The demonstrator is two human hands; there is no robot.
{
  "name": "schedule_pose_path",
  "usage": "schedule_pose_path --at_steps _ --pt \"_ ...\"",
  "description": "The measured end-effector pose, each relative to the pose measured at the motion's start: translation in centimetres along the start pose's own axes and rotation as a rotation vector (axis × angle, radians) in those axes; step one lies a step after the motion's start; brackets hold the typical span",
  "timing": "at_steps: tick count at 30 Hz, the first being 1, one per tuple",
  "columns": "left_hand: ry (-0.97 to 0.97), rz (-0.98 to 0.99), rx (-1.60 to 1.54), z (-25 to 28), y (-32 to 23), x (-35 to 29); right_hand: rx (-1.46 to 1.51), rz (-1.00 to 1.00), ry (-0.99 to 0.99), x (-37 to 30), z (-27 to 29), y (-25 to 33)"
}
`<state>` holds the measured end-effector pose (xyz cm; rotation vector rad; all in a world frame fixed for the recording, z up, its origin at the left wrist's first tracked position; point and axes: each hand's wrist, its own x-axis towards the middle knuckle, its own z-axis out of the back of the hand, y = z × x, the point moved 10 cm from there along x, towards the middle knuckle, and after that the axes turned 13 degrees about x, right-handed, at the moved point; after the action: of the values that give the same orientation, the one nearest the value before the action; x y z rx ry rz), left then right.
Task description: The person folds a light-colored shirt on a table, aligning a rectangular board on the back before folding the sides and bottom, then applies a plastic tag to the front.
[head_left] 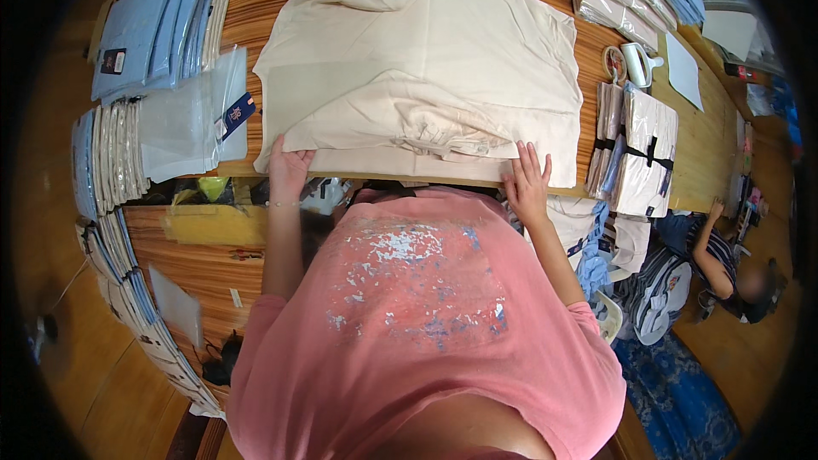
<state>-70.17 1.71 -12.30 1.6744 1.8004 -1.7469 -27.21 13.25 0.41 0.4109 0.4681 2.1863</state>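
A beige cloth garment [477, 34], likely a shirt, lies spread over the table in front of me. Its near part is folded up and back, with a gathered, wrinkled patch in the middle. A flat grey-green sheet [298, 89] shows on the cloth at the left, partly under the fold. My left hand [290, 172] holds the fold's left corner near the table edge, its fingertips partly hidden by the cloth. My right hand [529, 183] rests with fingers stretched out on the garment at the right end of the fold.
Bagged blue and beige shirts [141, 34] are stacked at the left, beside clear bags [183, 136] and a dark blue tag [237, 115]. To the right are a tied bundle [648, 153], a white tape dispenser [637, 64] and more stacks. Another person [724, 260] is at far right.
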Motion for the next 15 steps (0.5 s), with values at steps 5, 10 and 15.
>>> schedule_pose_path --at_steps 5,10,15 --pt "-0.152 -0.168 0.432 -0.9 -2.7 -2.6 0.053 -0.062 0.141 -1.0 -0.9 -0.7" --pt "-0.241 0.035 1.525 1.9 -8.1 -5.6 0.259 0.011 -0.06 1.5 4.9 -0.8" --pt "-0.319 -0.431 2.018 -10.9 -18.4 -3.7 0.358 0.065 0.519 5.8 2.3 0.2"
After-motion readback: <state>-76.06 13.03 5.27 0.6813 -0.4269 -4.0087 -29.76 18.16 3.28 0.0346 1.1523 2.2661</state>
